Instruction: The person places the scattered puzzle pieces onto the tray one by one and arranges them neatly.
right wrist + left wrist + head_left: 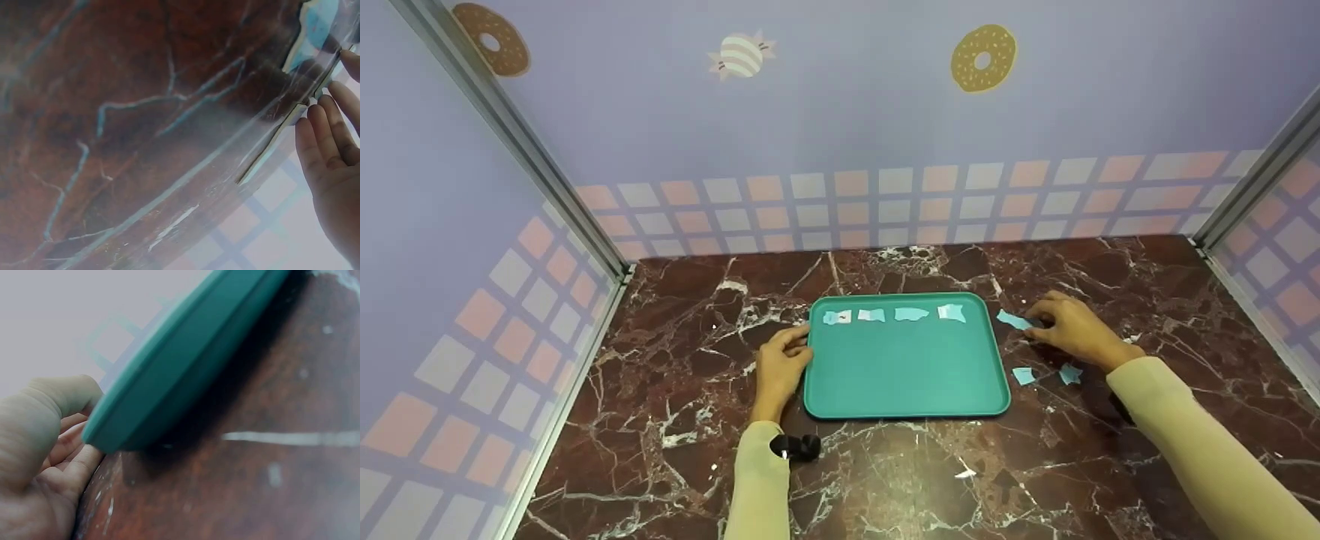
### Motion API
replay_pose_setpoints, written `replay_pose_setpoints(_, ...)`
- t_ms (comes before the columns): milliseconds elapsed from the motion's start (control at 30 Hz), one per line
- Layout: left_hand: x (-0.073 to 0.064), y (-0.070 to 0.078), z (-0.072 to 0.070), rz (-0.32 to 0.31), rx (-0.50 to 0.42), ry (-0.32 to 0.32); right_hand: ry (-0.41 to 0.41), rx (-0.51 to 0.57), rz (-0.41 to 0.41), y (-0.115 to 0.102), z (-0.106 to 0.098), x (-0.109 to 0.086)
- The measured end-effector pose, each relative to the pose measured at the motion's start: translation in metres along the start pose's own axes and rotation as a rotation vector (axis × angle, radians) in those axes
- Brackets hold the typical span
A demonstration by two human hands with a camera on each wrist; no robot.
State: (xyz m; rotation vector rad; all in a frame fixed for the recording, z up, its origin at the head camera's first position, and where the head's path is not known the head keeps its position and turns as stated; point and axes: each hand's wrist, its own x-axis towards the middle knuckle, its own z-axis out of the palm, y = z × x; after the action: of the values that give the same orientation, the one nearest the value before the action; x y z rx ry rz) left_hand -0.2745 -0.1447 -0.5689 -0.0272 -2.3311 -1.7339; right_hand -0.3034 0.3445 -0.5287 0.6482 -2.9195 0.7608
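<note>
A green tray (907, 360) lies on the marbled table. My left hand (781, 369) holds its left rim, with the thumb by the edge; close up in the left wrist view, the tray's side (169, 377) passes over fingers (79, 467). Beyond the tray's right rim, my right hand (1072, 326) pinches the right end of a jagged light-blue puzzle piece (1012, 320) between thumb and fingers. Two more blue pieces, one squarish (1023, 376) and one pointed (1069, 373), lie nearer me. In the right wrist view the hand (337, 180) is beside thin-edged pieces.
Along the tray's far side is a row of several blue-and-white pieces, from a left one (837, 317) to a right one (952, 312). Patterned walls (847, 120) enclose the table (697, 465) at the back and both sides.
</note>
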Motion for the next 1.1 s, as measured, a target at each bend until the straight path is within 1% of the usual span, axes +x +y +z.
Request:
replay_pose_setpoints(200,0.0006,-0.0012,0.0007,0.013,-0.001,0.005,0.015,0.014,-0.008,0.0011,0.0,0.0015)
replay_pose_setpoints(467,0.0003,-0.0001,0.0005,0.031,-0.015,0.009,0.026,0.041,0.006,0.003,0.0014,-0.0005)
replay_pose_setpoints(667,0.0004,0.0003,0.0004,0.038,-0.011,0.008,0.069,0.049,0.015,0.0025,0.0015,-0.0021)
replay_pose_setpoints(900,0.0007,0.0004,0.0001,0.015,-0.009,-0.003,0.086,0.059,0.023,0.002,0.0031,-0.0025)
replay_pose_setpoints(1100,0.0004,0.0001,0.0002,0.007,0.002,-0.004,0.123,0.047,-0.013,-0.0022,0.0031,-0.0003)
